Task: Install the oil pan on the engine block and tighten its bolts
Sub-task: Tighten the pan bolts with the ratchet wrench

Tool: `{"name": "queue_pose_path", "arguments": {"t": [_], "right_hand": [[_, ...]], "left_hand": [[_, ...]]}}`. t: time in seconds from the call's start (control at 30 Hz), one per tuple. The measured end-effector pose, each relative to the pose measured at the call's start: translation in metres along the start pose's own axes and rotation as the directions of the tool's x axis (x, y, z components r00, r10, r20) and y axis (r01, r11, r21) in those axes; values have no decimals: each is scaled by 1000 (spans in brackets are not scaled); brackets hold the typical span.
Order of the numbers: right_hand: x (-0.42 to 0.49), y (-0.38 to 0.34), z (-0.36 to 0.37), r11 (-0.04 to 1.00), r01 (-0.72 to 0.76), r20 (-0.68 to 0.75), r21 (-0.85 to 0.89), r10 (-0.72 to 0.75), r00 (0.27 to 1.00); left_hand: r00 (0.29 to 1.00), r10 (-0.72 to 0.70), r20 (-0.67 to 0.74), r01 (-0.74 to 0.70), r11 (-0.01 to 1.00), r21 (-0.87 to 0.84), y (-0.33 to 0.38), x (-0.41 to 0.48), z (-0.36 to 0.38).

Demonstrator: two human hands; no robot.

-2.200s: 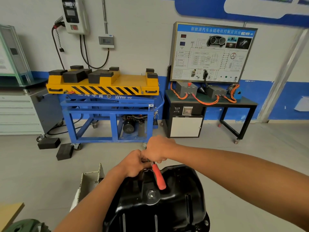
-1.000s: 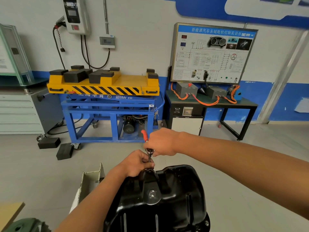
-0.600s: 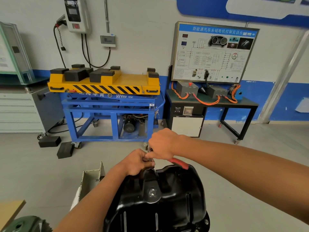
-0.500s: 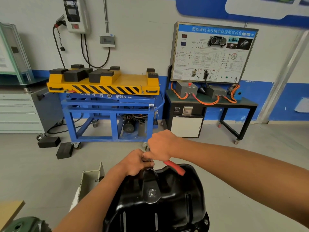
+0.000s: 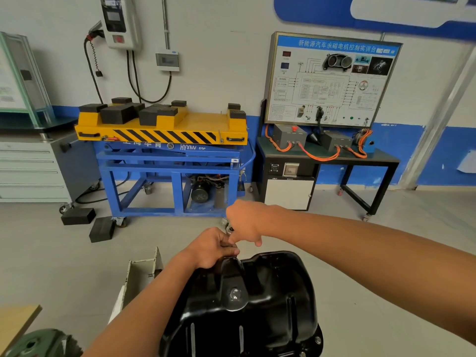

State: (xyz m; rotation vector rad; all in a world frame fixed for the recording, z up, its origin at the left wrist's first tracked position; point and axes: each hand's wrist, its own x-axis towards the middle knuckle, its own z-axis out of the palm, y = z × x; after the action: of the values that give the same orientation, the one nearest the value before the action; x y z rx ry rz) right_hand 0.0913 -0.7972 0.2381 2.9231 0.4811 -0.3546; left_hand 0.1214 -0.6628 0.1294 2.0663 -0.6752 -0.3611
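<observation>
A: How many of each?

B: One pan (image 5: 257, 300), two hands, both at its far rim.

A: Anything hard to see?

B: The pan's near edge is cut off below. A tool's metal tip (image 5: 230, 230) peeks out between the hands; its handle is hidden.

A: The hands?

B: Left hand (image 5: 215, 249) curls shut on the rim. Right hand (image 5: 246, 221), just above, touching it, is fisted around the tool.
</observation>
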Motion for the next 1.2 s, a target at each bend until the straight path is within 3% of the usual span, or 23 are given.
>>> {"name": "queue_pose_path", "arguments": {"t": [0.13,0.4,0.63,0.8,0.97,1.07,1.13,1.2], "right_hand": [[1,-1,-4,968,127,-36,-218,-138,990],[-2,15,-7,913,347,5,-214,-354,935],[-5,19,-7,879,304,56,-366,-305,951],[-3,5,-6,922,154,37,-356,-151,988],[3,-4,3,996,-29,-61,-82,24,998],[7,-9,8,972,-150,-64,179,164,984],[10,-10,8,872,-239,22,427,254,967],[10,-9,7,682,-329,159,653,301,940]], "left_hand": [[1000,-18,3,18,1000,14,1,0,0],[999,-30,30,31,999,-13,2,0,0],[1000,-11,10,11,1000,-7,0,1,0],[1000,5,5,-5,1000,11,-1,2,1],[1000,21,4,-21,999,50,-1,2,0],[1000,28,3,-28,998,49,0,1,0],[999,32,7,-33,996,87,0,1,0],[1000,17,-3,-16,991,129,0,1,-1]]}}
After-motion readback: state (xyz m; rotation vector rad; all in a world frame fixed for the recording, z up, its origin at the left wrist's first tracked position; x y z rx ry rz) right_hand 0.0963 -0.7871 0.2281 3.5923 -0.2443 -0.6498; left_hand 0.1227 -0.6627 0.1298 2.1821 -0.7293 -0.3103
